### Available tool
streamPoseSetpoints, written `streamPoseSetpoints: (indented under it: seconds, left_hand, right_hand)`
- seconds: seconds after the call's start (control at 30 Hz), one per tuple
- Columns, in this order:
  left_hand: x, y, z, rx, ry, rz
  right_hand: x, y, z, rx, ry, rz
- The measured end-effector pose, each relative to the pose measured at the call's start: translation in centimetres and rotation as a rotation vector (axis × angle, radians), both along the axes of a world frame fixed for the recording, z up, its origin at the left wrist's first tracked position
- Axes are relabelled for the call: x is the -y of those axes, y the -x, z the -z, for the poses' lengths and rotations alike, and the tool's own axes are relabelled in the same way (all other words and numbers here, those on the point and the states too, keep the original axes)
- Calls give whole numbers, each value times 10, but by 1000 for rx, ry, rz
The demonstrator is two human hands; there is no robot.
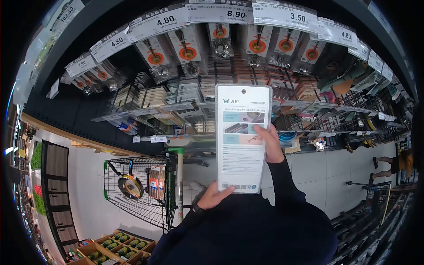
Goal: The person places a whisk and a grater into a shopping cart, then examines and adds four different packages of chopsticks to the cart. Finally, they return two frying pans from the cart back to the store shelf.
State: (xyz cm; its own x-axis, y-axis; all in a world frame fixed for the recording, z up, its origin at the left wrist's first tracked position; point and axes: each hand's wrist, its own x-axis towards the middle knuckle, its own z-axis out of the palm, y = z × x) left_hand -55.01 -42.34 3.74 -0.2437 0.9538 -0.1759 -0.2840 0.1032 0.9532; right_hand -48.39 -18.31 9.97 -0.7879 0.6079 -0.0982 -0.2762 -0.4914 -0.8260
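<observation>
A long white retail package [240,165], sealed in clear plastic with a hanging hole at its top, is held upright between my hands. Printed text, small pictures and codes cover the side facing me; the contents do not show. At the package's right edge, my right hand [273,143] grips it with the thumb over the front. My left hand [215,195] pinches the bottom left corner, thumb on the front and the other fingers largely behind. A dark band circles my left wrist.
Shelving with hanging packets [187,48] and price labels [161,21] stands ahead. On the left is a shopping cart [132,207] holding a frying pan [130,186] and packets [156,181]. Wooden crates [119,247] of jars sit lower left. Another person [397,163] is far right.
</observation>
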Motion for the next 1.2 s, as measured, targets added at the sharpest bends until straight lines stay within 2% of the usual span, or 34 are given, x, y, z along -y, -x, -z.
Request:
streamPoseSetpoints:
  seconds: [0.3,0.7,0.8,1.2]
  left_hand:
    - [-3,-1,-1,21,-14,-47]
    - [-14,13,-24,41,-59,-264]
    - [-16,19,-25,107,-50,-246]
    - [-11,17,-29,113,-36,-213]
  right_hand:
    - [-4,16,-10,0,-19,-37]
    - [11,26,-12,17,-48,-248]
    - [12,24,-7,19,-40,-231]
    - [15,19,-1,42,-41,-221]
